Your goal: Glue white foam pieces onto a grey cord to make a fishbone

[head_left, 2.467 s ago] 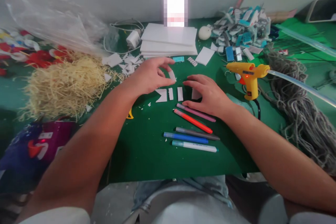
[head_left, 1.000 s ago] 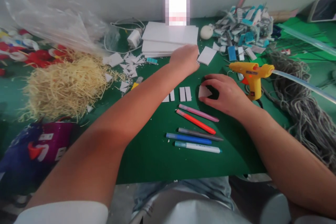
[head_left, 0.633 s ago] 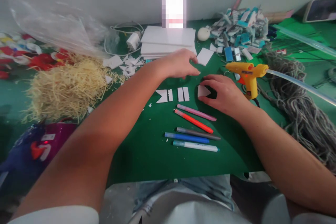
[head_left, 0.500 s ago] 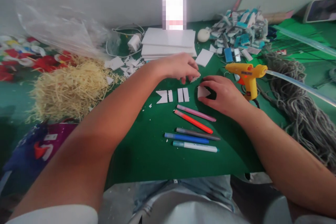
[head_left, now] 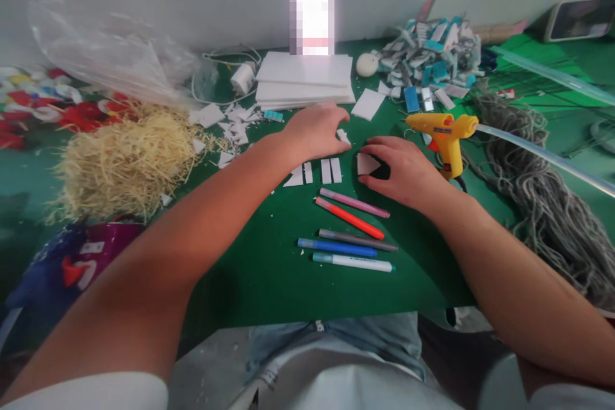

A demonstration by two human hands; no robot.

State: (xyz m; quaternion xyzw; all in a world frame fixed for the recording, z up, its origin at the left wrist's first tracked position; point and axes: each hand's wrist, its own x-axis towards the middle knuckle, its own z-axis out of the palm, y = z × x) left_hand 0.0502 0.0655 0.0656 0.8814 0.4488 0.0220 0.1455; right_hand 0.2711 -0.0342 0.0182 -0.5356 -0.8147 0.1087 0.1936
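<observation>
My left hand [head_left: 323, 129] is above the middle of the green table with a small white scrap [head_left: 343, 136] between its thumb and fingers. My right hand [head_left: 402, 166] rests on the table, thumb and forefinger curved around the edges of a flat white board piece [head_left: 367, 164]. Left of that piece lie two narrow white strips [head_left: 331, 171] side by side. Another strip [head_left: 308, 173] is beside a notched white piece [head_left: 295, 177], which my left forearm partly covers. Closer to my body lie several felt-tip pens, among them a pink pen [head_left: 355, 202] and a red pen [head_left: 350, 218].
A yellow glue gun [head_left: 442, 134] lies beside my right hand, its clear glue stick sticking out rightward. Grey yarn [head_left: 533, 186] is at the right, straw-like shreds [head_left: 125, 163] at the left. White boards [head_left: 305, 70] are stacked behind, near a heap of blue-white pieces [head_left: 435, 54].
My left hand has moved left, away from my right hand, carrying the small white scrap. My right hand stays at the white board piece. The view has shifted slightly.
</observation>
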